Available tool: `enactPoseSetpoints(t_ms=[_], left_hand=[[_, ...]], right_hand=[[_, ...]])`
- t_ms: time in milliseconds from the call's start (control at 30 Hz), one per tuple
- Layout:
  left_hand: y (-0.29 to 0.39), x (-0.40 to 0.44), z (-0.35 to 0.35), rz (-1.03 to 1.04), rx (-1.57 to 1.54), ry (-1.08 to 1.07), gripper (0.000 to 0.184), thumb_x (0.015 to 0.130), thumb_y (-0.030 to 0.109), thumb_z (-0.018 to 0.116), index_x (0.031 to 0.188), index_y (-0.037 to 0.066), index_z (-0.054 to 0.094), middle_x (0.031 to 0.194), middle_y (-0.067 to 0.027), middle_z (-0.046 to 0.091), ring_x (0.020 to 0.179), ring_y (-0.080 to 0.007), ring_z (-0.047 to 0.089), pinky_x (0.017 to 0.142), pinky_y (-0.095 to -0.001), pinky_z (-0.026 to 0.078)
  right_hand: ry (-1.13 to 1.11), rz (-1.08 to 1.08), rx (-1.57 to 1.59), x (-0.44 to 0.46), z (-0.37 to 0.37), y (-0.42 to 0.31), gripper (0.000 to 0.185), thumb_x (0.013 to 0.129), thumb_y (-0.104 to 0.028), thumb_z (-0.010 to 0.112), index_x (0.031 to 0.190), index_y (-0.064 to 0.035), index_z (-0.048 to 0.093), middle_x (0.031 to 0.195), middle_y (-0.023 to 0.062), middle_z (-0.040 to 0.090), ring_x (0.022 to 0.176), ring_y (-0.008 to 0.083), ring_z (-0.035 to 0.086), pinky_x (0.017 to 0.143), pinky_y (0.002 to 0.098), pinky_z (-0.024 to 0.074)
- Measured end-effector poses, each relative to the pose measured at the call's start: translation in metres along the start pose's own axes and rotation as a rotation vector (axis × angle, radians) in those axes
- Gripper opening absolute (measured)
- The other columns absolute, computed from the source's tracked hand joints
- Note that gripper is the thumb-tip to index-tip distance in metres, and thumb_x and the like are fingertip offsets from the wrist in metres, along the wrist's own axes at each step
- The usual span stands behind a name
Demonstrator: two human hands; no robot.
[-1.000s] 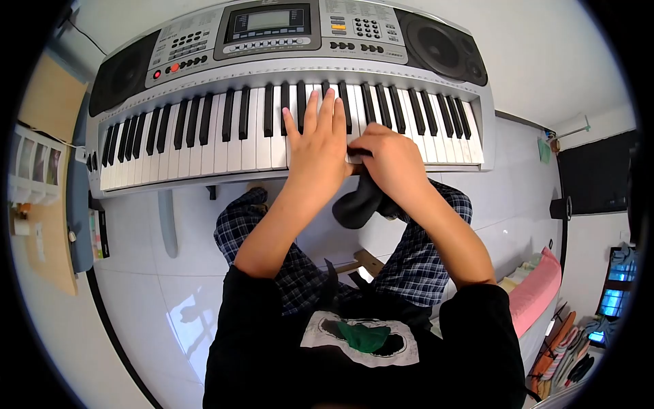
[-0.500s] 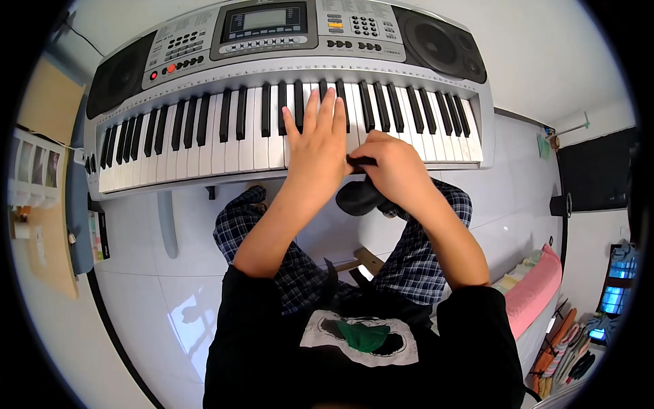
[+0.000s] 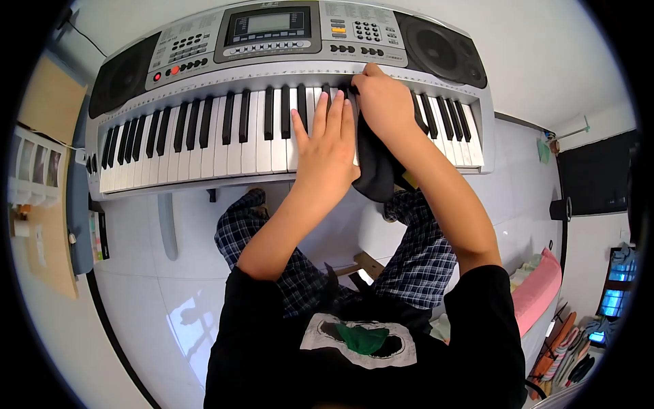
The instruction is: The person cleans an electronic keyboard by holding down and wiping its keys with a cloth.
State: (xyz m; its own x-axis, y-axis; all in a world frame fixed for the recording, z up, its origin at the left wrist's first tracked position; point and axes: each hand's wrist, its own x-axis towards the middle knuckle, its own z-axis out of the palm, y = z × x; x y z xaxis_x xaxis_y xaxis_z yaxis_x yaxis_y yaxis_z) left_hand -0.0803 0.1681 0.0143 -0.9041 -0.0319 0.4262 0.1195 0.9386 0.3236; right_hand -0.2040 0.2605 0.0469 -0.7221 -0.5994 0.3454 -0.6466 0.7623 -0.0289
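A silver electronic keyboard (image 3: 269, 148) with black and white keys spans the upper part of the view. My left hand (image 3: 327, 150) lies over the middle keys, fingers spread and holding nothing. To its right, near the back edge of the keys, my right hand (image 3: 383, 99) is closed round a black cloth (image 3: 373, 160). The cloth hangs down over the white keys and past the keyboard's front edge, partly hidden behind my right hand and forearm.
The keyboard's display (image 3: 269, 24) and right speaker (image 3: 443, 48) are beyond the keys. A wooden desk (image 3: 51, 238) stands at the left. A pink cushion (image 3: 536, 293) lies at the lower right. My legs in checked trousers are below the keyboard.
My right hand has moved from the keys' front edge up to their back edge, pulling the black cloth across them. My left hand has shifted slightly right.
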Motion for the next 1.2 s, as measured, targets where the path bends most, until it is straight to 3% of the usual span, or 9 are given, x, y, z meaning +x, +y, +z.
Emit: enactPoseSetpoints(t_ms=[167, 333, 400, 533, 700, 800, 933, 1033, 1200], left_hand=[[-0.002, -0.001, -0.001, -0.03, -0.005, 0.006, 0.088, 0.059, 0.011, 0.077, 0.138, -0.006, 0.043, 0.15, -0.0183, 0.034, 0.143, -0.0361, 0.027, 0.109, -0.0697, 0.019], [-0.005, 0.0, 0.003, -0.034, 0.021, 0.009, 0.098, 0.055, 0.016, 0.081, 0.141, -0.005, 0.038, 0.152, -0.0162, 0.031, 0.144, -0.0357, 0.024, 0.109, -0.0698, 0.018], [-0.005, 0.0, 0.001, -0.032, 0.002, 0.023, 0.081, 0.063, 0.01, 0.073, 0.138, -0.005, 0.045, 0.149, -0.0175, 0.036, 0.142, -0.0361, 0.029, 0.109, -0.0693, 0.019], [-0.005, -0.001, 0.004, -0.02, 0.025, 0.064, 0.08, 0.064, 0.009, 0.073, 0.137, -0.005, 0.045, 0.148, -0.0169, 0.037, 0.142, -0.0352, 0.029, 0.11, -0.0683, 0.019], [-0.003, -0.002, 0.0, -0.025, 0.004, 0.029, 0.077, 0.066, 0.008, 0.072, 0.137, -0.004, 0.045, 0.148, -0.0161, 0.037, 0.142, -0.0334, 0.03, 0.112, -0.0671, 0.016], [-0.002, -0.002, 0.002, -0.018, 0.022, 0.047, 0.078, 0.066, 0.008, 0.072, 0.138, -0.003, 0.045, 0.149, -0.0158, 0.037, 0.142, -0.0334, 0.029, 0.112, -0.0671, 0.016], [-0.002, -0.002, 0.001, -0.045, 0.003, 0.025, 0.08, 0.064, 0.008, 0.073, 0.138, -0.004, 0.045, 0.15, -0.0155, 0.036, 0.144, -0.0336, 0.027, 0.112, -0.0672, 0.016], [-0.004, -0.002, 0.002, -0.058, -0.008, 0.021, 0.081, 0.063, 0.009, 0.074, 0.138, -0.004, 0.045, 0.15, -0.0158, 0.036, 0.144, -0.034, 0.027, 0.112, -0.0675, 0.015], [-0.003, -0.001, 0.002, -0.04, -0.025, 0.024, 0.085, 0.061, 0.011, 0.076, 0.138, -0.004, 0.045, 0.15, -0.0164, 0.037, 0.143, -0.0342, 0.028, 0.111, -0.0678, 0.016]], right_hand=[[0.053, -0.104, -0.14, -0.003, 0.004, -0.006, 0.007, 0.074, -0.007, 0.064, 0.079, -0.002, 0.066, 0.092, 0.0104, 0.061, 0.082, 0.0279, 0.069, 0.065, 0.0392, 0.0567], [-0.059, 0.01, -0.134, -0.002, -0.003, -0.012, 0.007, 0.073, -0.006, 0.067, 0.077, -0.0012, 0.069, 0.097, 0.0143, 0.064, 0.078, 0.0304, 0.07, 0.064, 0.0388, 0.0572], [-0.1, 0.062, -0.05, -0.006, -0.011, -0.013, 0.008, 0.076, -0.006, 0.062, 0.078, -0.0014, 0.068, 0.095, 0.0152, 0.063, 0.081, 0.0332, 0.069, 0.068, 0.0414, 0.0559], [-0.137, 0.09, 0.013, -0.02, -0.019, -0.016, 0.011, 0.08, -0.004, 0.057, 0.079, -0.0008, 0.068, 0.091, 0.0175, 0.062, 0.082, 0.0374, 0.067, 0.071, 0.045, 0.0541], [-0.068, 0.101, -0.026, -0.012, -0.004, -0.011, 0.009, 0.079, -0.005, 0.06, 0.077, -0.0015, 0.067, 0.093, 0.0151, 0.062, 0.079, 0.0356, 0.067, 0.068, 0.0441, 0.0545], [-0.018, 0.096, -0.11, 0.0, -0.001, -0.016, 0.007, 0.073, -0.006, 0.066, 0.077, -0.0013, 0.07, 0.097, 0.0135, 0.064, 0.082, 0.0314, 0.071, 0.067, 0.0378, 0.0573], [-0.069, 0.107, -0.113, -0.001, -0.003, -0.006, 0.008, 0.077, -0.008, 0.064, 0.078, -0.0029, 0.07, 0.097, 0.0139, 0.064, 0.081, 0.0324, 0.07, 0.068, 0.0402, 0.0564], [-0.214, 0.101, 0.082, -0.016, -0.012, 0.002, 0.02, 0.08, -0.005, 0.059, 0.093, -0.0064, 0.073, 0.097, 0.0107, 0.064, 0.092, 0.0329, 0.065, 0.08, 0.0434, 0.0525], [-0.274, 0.05, 0.142, -0.055, -0.038, -0.007, 0.016, 0.079, -0.006, 0.061, 0.089, -0.0049, 0.073, 0.095, 0.011, 0.064, 0.087, 0.0323, 0.065, 0.078, 0.0424, 0.0526]])
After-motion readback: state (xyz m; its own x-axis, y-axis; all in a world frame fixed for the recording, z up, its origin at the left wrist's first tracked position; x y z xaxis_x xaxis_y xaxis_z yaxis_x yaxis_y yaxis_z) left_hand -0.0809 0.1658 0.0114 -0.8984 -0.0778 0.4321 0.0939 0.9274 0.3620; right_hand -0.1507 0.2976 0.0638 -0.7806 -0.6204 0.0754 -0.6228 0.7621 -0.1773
